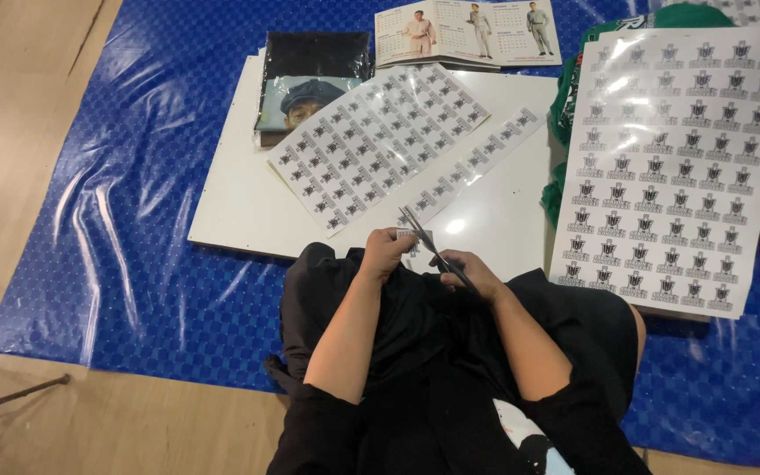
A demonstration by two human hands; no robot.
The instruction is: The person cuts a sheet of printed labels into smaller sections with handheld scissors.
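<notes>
Wooden floor, blue plastic sheet [134,220] spread over it; white board [248,202] lies on the sheet. Board's far left corner: dark packet [314,54]. Board centre: large sticker sheet [376,145], narrow sticker strip [477,163] just beside it. At the board's near edge, left hand [386,251] pinches a small sticker piece [408,234], fingers closed on it. Right hand [477,271] is closed around the scissors [433,246], blades parted at the piece. Right: a bigger sticker sheet [675,167] over green cloth [565,114].
</notes>
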